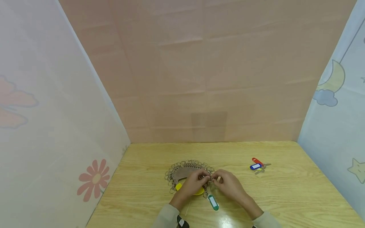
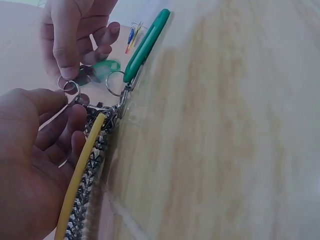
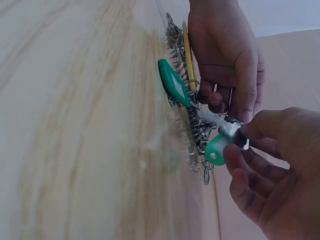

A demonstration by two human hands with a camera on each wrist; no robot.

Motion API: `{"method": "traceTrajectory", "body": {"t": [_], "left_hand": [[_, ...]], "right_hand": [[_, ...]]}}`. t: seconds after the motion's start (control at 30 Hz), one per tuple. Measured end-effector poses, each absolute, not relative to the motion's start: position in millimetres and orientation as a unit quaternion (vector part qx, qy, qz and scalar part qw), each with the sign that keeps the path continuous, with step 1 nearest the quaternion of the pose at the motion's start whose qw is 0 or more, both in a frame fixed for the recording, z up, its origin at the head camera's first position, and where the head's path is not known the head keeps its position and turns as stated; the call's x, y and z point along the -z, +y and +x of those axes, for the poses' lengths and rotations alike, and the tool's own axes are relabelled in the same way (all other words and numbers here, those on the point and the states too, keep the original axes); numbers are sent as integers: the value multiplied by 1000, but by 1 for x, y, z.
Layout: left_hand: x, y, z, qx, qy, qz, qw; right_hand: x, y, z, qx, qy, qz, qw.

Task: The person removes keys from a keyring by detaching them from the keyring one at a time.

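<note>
A curved grey-brown plate (image 1: 181,173) edged with many small metal rings lies on the table, with a yellow flat piece (image 1: 199,191) by its inner side. At its right end my left hand (image 1: 195,182) pinches a small metal ring (image 2: 68,86) between thumb and index finger. My right hand (image 1: 229,184) meets it there, its fingertips pinching the same ring. A piece with a rounded green end (image 3: 215,151) hangs beside the right fingers, its metal part blurred. Below the hands a green key tag (image 1: 213,202) with a white label hangs from another ring on the plate.
Toward the back right of the wooden table (image 1: 285,196) lie a red key tag (image 1: 257,161), a blue key tag (image 1: 255,166) and metal keys (image 1: 260,171), with some yellow under them. Patterned sheets flank the table left and right, and a brownish sheet (image 1: 176,69) stands behind.
</note>
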State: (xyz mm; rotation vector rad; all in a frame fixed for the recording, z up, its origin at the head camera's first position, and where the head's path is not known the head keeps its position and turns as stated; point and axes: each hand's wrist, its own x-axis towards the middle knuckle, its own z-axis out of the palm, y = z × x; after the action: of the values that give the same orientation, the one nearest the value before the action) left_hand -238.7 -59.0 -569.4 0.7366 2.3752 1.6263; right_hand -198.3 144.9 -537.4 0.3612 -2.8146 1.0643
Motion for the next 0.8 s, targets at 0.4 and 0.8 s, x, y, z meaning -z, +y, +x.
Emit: {"method": "traceTrajectory", "body": {"t": [0.4,0.8], "left_hand": [[569,-60,-240,-552,787,262,90],[570,-61,-243,-517,792,312,91]], "right_hand": [[536,145,-198,-373,-919,117,60],[537,145,-198,-375,-918,110,61]]}}
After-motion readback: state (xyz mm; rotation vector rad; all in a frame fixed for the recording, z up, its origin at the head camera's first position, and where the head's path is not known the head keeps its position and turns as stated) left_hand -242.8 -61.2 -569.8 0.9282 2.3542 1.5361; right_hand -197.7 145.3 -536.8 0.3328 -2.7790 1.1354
